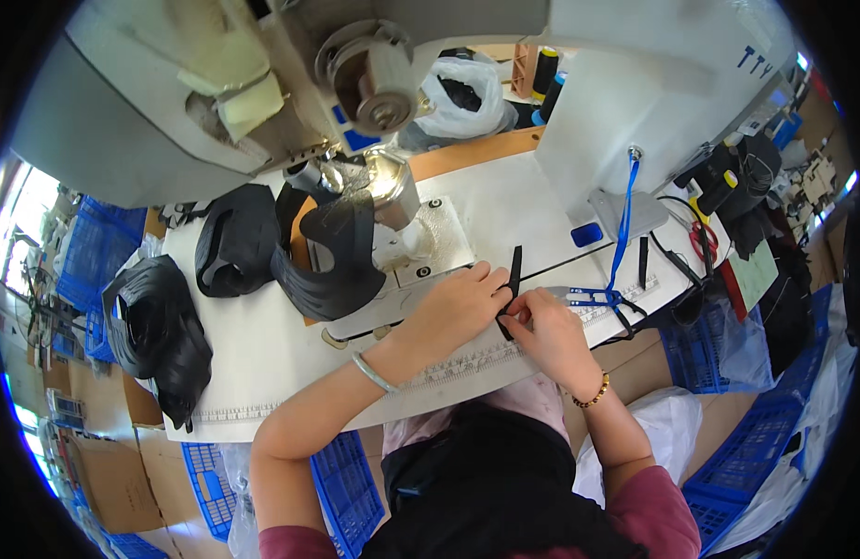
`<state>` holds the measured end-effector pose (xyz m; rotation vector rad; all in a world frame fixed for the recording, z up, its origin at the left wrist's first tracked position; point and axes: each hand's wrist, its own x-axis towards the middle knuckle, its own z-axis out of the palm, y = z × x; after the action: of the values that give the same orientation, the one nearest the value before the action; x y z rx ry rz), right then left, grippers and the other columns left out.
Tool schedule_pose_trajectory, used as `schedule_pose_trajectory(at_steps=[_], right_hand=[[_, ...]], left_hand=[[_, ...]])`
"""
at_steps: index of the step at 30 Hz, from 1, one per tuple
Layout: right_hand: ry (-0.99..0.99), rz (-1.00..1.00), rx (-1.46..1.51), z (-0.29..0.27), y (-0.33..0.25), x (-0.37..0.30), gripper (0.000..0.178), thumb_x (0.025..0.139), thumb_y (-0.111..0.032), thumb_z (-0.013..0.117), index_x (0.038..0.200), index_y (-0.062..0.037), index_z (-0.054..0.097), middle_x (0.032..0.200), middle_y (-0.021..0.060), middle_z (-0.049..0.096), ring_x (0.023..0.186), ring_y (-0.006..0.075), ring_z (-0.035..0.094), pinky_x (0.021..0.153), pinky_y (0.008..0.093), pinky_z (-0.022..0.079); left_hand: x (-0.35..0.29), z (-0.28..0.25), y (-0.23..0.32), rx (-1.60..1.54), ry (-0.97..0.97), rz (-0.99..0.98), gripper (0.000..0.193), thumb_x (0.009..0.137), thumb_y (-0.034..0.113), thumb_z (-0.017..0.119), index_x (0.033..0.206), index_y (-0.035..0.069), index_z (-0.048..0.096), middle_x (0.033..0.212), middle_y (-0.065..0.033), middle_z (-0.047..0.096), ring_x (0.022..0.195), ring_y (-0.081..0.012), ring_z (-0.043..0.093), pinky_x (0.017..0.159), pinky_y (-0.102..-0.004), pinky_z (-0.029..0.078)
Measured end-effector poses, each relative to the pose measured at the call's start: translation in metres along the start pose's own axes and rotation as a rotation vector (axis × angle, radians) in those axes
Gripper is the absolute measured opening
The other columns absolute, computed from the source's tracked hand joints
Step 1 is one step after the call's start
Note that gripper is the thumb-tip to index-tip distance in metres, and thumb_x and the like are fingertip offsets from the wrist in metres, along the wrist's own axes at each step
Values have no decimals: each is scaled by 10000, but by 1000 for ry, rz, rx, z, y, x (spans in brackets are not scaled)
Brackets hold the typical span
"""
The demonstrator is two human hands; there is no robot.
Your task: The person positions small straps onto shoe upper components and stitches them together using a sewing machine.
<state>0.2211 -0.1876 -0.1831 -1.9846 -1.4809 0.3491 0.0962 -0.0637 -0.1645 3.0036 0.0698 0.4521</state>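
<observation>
Both hands meet at a narrow black strap [513, 279] on the white sewing table [262, 345]: the left hand [453, 307] and right hand [551, 335] pinch it together. A black shoe upper [332, 256] sits under the sewing machine [262, 84].

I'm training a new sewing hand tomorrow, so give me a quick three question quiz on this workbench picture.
1. True or false: both hands touch the black strap.
2. Which wrist wears the silver bangle: A left, B right?
3. Fill in: the blue ribbon hangs from the white ____.

Key: 1 true, the left hand and right hand pinch it together. 2 A; the right wrist has a beaded bracelet. 3 sewing machine.
</observation>
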Motion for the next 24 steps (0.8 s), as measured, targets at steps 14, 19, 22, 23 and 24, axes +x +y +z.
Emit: schedule_pose_trajectory(at_steps=[14,19,22,23,24], right_hand=[[90,99,1178,-25,-40,4,172,873,-75,576,1024,-3,532,720,-1,572,553,11,458,445,154,338],[-33,174,1272,-26,-51,17,115,871,-85,584,953,-6,563,671,11,564,462,37,456,353,182,315],[-131,202,1351,-29,-53,23,111,870,-77,582,945,1,559,656,19,560,457,50,464,363,187,329],[-185,206,1353,-30,-51,25,109,870,-74,580,941,6,558,659,24,561,461,57,474,371,190,341],[-243,213,1355,-31,-50,25,107,870,-70,579,937,10,557,661,29,561,464,65,484,378,194,353]], left_hand=[[-7,-50,34,-1498,420,-783,117,859,78,591,883,-33,563,690,-83,607,579,-122,589,527,-231,486],[-16,-59,38,-1382,399,-832,109,861,74,581,911,-21,567,779,-99,616,603,-124,597,545,-231,492],[-20,-50,43,-466,712,-573,140,813,29,607,950,8,592,916,-100,604,670,-159,598,575,-257,496],[-22,-53,38,-464,713,-574,140,813,29,607,950,8,592,916,-100,604,670,-159,598,575,-257,496],[-24,-61,30,-140,665,-338,169,761,-17,621,923,29,619,917,-80,605,711,-173,596,610,-263,495]])
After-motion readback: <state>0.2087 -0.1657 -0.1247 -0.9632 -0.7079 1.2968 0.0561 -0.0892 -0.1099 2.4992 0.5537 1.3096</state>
